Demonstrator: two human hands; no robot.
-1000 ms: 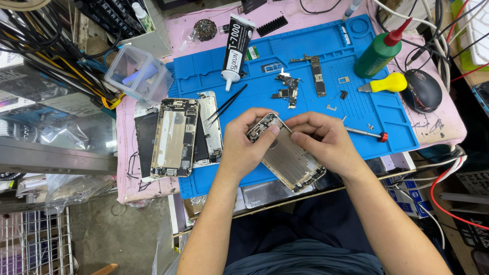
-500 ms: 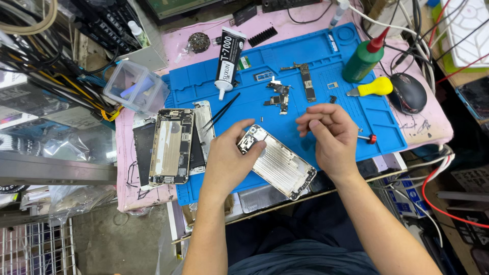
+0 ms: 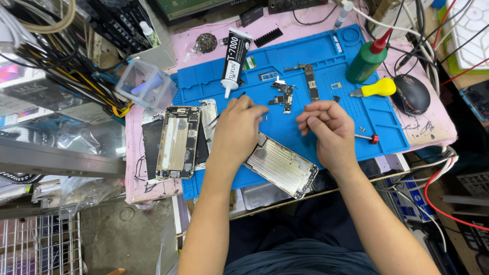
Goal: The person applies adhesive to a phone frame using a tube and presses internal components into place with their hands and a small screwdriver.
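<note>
1. A crowded repair bench fills our view: a blue work mat (image 3: 305, 66) lies on a pink cloth (image 3: 438, 125), with cables, boxes and tools packed around the edges.
2. Our left hand (image 3: 238, 127) rests over the near end of a bare metal phone housing (image 3: 282, 165), which lies flat and slanted across the mat's front edge. The fingers are curled and pinch a thin dark tool (image 3: 239, 95) whose tip pokes out past the knuckles; we cannot tell its kind.
3. Our right hand (image 3: 328, 130) hovers just right of the housing's upper end, apart from it, fingers bent inward with thumb and forefinger closed together. Whether a small part sits between them we cannot tell.
4. Left of the left hand, a second opened phone (image 3: 177, 142) lies face up on a stack of dark panels.
5. Behind the hands, small circuit boards (image 3: 283, 94) and a long narrow board (image 3: 310, 81) are spread on the mat.
6. A black-and-white glue tube (image 3: 233, 58) points its nozzle toward the left hand.
7. To the right stand a green bottle with a red spout (image 3: 368, 58), a yellow-handled tool (image 3: 378, 88) and a black computer mouse (image 3: 411, 94).
8. A red-capped screwdriver (image 3: 368, 137) lies just right of the right hand.
</note>
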